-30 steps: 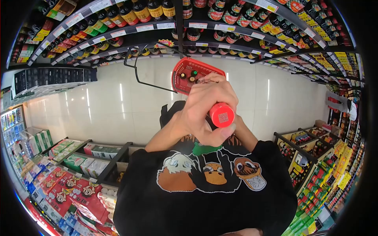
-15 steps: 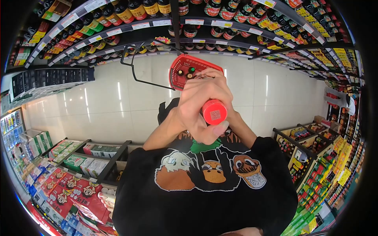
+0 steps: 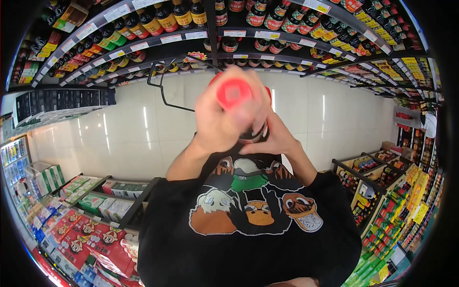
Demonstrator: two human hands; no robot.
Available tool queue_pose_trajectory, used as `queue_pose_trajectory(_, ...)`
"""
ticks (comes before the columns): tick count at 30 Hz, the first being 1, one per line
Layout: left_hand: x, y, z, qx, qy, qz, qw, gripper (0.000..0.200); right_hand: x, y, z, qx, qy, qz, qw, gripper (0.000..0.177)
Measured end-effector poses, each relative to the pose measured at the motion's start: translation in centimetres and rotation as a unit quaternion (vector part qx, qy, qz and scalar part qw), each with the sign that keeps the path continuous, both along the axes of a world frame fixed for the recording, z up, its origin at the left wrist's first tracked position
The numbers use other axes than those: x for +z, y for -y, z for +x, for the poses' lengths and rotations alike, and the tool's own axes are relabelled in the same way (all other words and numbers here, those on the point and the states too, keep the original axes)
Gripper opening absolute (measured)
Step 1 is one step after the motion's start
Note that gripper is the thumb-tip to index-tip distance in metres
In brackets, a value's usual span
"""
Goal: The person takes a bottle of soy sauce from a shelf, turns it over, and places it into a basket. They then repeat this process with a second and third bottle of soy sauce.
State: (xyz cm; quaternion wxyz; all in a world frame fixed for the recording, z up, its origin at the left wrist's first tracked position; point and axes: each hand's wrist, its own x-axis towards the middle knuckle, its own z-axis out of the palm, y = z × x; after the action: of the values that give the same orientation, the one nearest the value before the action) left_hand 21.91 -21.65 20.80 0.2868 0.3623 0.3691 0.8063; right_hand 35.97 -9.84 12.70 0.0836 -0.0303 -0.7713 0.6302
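Since we're seeing the bottle [image 3: 249, 135] nearly end-on, red cap [image 3: 234, 93] nearest, its long axis runs down and away below that. Left hand [image 3: 216, 119] wraps the cap end, right hand [image 3: 281, 137] cups the body lower down; red basket [image 3: 270, 97] mostly hidden past them, then the shelves [image 3: 250, 34].

Blurred red cap [image 3: 234, 93], bottle [image 3: 258, 134] mostly hidden

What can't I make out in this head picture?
Head view:
Red cap: its printed square is blurred.
Bottle: mostly hidden by the left hand and right hand.
Basket: contents hidden behind the hands.
Price tags: fine print too small to read.
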Motion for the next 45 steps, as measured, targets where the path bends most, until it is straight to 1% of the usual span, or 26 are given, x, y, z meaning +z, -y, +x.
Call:
queue_pose_trajectory(1, 0.6, -0.3, -0.6, -0.001, -0.002, 0.002, 1.000, 0.050, 0.6, 0.0, 0.3, 0.028, 0.016, -0.009, 0.999, 0.107)
queue_pose_trajectory(2, 1.4, -0.5, -1.0, -0.003, 0.033, -0.040, 0.999, 0.052, 1.0, 0.2, 0.2, 0.017, 0.007, -0.038, 0.999, 0.105)
queue_pose_trajectory(3, 2.0, -0.8, -1.4, -0.005, 0.068, -0.081, 0.994, 0.054, 1.1, 0.4, 0.2, 0.016, 0.006, -0.037, 0.999, 0.105)
queue_pose_trajectory(5, 2.8, -1.8, -1.9, -0.001, 0.065, -0.097, 0.993, 0.054, 1.3, 0.8, 0.1, 0.003, 0.032, -0.131, 0.991, 0.098)
queue_pose_trajectory(6, 3.0, -2.3, -2.2, 0.005, 0.064, -0.113, 0.991, 0.054, 1.5, 1.1, 0.1, -0.005, 0.042, -0.158, 0.987, 0.093)
queue_pose_trajectory(7, 2.6, -2.5, -2.9, -0.027, 0.075, -0.114, 0.990, 0.055, 1.9, 1.5, -0.1, -0.020, 0.039, -0.206, 0.977, 0.087)
queue_pose_trajectory(9, 2.2, -3.7, -3.3, -0.010, 0.095, -0.104, 0.990, 0.059, 3.2, 1.4, -0.6, -0.023, 0.028, -0.300, 0.953, 0.078)
queue_pose_trajectory(10, 1.2, -3.9, -4.0, -0.033, 0.064, -0.107, 0.992, 0.062, 3.0, 1.2, -0.7, -0.013, 0.024, -0.331, 0.943, 0.072)
queue_pose_trajectory(11, 0.7, -4.0, -3.9, -0.036, 0.071, -0.128, 0.989, 0.061, 2.5, 1.0, -0.9, -0.012, 0.019, -0.356, 0.934, 0.068)
queue_pose_trajectory(14, -0.8, -3.8, -2.8, -0.100, 0.095, -0.145, 0.980, 0.062, 3.3, -0.4, -1.2, -0.023, 0.034, -0.352, 0.935, 0.065)
queue_pose_trajectory(15, -1.0, -3.8, -2.1, -0.104, 0.119, -0.150, 0.976, 0.067, 3.4, -0.5, -1.4, -0.027, 0.035, -0.354, 0.934, 0.065)
queue_pose_trajectory(17, -2.0, -3.6, -1.2, -0.123, 0.163, -0.150, 0.967, 0.073, 3.6, -0.3, -1.9, -0.069, 0.047, -0.396, 0.915, 0.084)
queue_pose_trajectory(20, -2.4, -3.5, -0.9, -0.099, 0.157, -0.157, 0.970, 0.077, 3.8, 0.0, -2.1, -0.065, 0.039, -0.397, 0.915, 0.081)
queue_pose_trajectory(23, -3.0, -3.2, -1.2, -0.105, 0.137, -0.148, 0.974, 0.078, 3.7, 0.1, -2.1, -0.050, 0.028, -0.408, 0.911, 0.078)
queue_pose_trajectory(24, -3.2, -3.2, -1.3, -0.097, 0.106, -0.126, 0.982, 0.075, 3.6, 0.2, -2.2, -0.055, 0.029, -0.417, 0.907, 0.077)
queue_pose_trajectory(25, -3.2, -3.1, -1.2, -0.097, 0.108, -0.128, 0.981, 0.075, 3.5, 0.3, -2.1, -0.061, 0.031, -0.425, 0.903, 0.076)
queue_pose_trajectory(26, -2.8, -3.0, -1.1, -0.094, 0.138, -0.131, 0.977, 0.062, 3.4, 0.3, -2.1, -0.062, 0.032, -0.426, 0.902, 0.076)
queue_pose_trajectory(27, -2.7, -3.0, -1.1, -0.091, 0.167, -0.135, 0.972, 0.051, 3.4, 0.4, -2.1, -0.059, 0.017, -0.471, 0.880, 0.070)
queue_pose_trajectory(28, -2.8, -3.0, -1.2, -0.086, 0.174, -0.125, 0.973, 0.048, 3.3, 0.5, -2.1, -0.057, 0.002, -0.514, 0.856, 0.068)
queue_pose_trajectory(31, -1.6, -2.6, -1.1, -0.071, 0.195, -0.141, 0.968, 0.050, 3.8, 0.5, -2.3, -0.066, 0.022, -0.493, 0.867, 0.074)
queue_pose_trajectory(32, -1.6, -2.5, -1.1, -0.063, 0.188, -0.140, 0.970, 0.054, 4.3, 0.6, -2.4, -0.067, 0.023, -0.494, 0.867, 0.074)
queue_pose_trajectory(34, -1.8, -2.5, -1.1, -0.072, 0.195, -0.136, 0.969, 0.056, 5.4, 1.0, -2.7, -0.087, 0.064, -0.396, 0.912, 0.081)
queue_pose_trajectory(37, -2.3, -2.6, -1.2, -0.086, 0.194, -0.119, 0.970, 0.058, 5.5, 1.2, -2.9, -0.079, 0.049, -0.412, 0.907, 0.083)
queue_pose_trajectory(41, -2.3, -2.5, -1.1, -0.092, 0.195, -0.107, 0.971, 0.058, 5.7, 1.0, -2.5, -0.075, 0.059, -0.406, 0.909, 0.084)
queue_pose_trajectory(43, -2.5, -2.4, -1.3, -0.098, 0.189, -0.100, 0.972, 0.058, 5.7, 0.6, -2.1, -0.022, 0.061, -0.468, 0.881, 0.070)
queue_pose_trajectory(45, -2.5, -2.3, -1.4, -0.104, 0.181, -0.093, 0.974, 0.058, 5.9, 0.8, -2.2, -0.024, 0.061, -0.462, 0.884, 0.072)
